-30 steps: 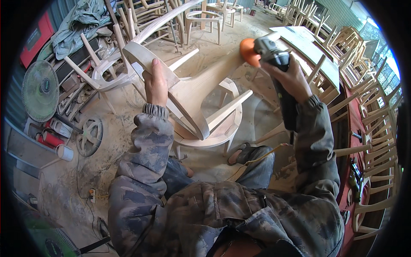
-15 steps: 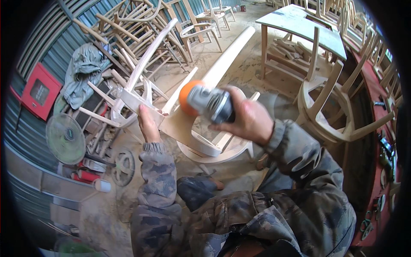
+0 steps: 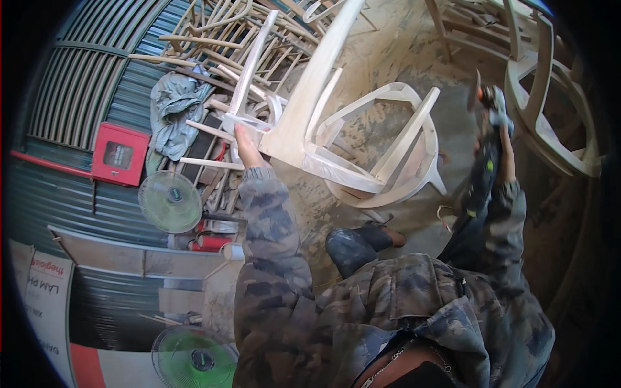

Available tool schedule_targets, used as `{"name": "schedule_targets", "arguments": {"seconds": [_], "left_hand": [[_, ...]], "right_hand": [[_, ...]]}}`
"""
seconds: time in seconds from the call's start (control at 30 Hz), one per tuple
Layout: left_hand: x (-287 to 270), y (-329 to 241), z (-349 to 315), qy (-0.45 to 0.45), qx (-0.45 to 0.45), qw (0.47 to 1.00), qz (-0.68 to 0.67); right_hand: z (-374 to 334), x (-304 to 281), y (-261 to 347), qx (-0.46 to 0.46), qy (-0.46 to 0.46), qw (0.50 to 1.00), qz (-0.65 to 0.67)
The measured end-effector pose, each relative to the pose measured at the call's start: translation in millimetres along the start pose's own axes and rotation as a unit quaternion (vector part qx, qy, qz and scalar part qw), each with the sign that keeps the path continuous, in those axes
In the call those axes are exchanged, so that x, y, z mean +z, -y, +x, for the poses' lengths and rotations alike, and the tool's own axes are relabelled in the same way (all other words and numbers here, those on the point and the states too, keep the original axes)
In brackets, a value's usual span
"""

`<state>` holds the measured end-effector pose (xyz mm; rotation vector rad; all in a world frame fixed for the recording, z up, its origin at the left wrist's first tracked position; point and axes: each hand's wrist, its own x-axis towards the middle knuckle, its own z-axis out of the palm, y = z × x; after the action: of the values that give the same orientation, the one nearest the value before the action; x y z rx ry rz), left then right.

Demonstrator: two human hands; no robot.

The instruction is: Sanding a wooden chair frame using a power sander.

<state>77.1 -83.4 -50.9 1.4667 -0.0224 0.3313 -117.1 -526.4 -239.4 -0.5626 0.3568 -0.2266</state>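
My left hand [image 3: 247, 147] grips the left corner of a pale, unfinished wooden chair frame [image 3: 291, 137], thumb on top and the other fingers mostly hidden. The frame's long legs point away from me. Under its right part stands a second pale wooden chair frame [image 3: 424, 171] with a rounded, open seat ring. Out to the right, clear of the wood, my right hand [image 3: 508, 155] is closed around an angle grinder [image 3: 486, 155]. The grinder is dark with a grey metal head, and its orange disc [image 3: 475, 90] shows nearly edge-on.
More wooden chair frames [image 3: 540, 97] stand at the right, and several are heaped at the far left [image 3: 213, 39]. Beside me on the left are a standing fan [image 3: 170, 202], a red wall box [image 3: 119, 154], a grey cloth [image 3: 176, 113] and wood scraps. Another green fan [image 3: 194, 359] sits lower left.
My right hand has lifted the grinder off the chair frame and swung it out to the right. The view has turned leftward. My left hand keeps its hold on the frame.
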Motion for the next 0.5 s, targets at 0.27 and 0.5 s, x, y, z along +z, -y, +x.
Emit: {"name": "schedule_targets", "arguments": {"seconds": [0.27,0.5], "left_hand": [[32,7,-57,-0.053,0.038,0.998,-0.022],[38,97,-130,-0.182,0.060,0.977,0.094]], "right_hand": [[-36,-116,-88,0.069,0.080,0.987,0.124],[-20,-121,-69,0.055,0.169,0.957,0.230]]}}
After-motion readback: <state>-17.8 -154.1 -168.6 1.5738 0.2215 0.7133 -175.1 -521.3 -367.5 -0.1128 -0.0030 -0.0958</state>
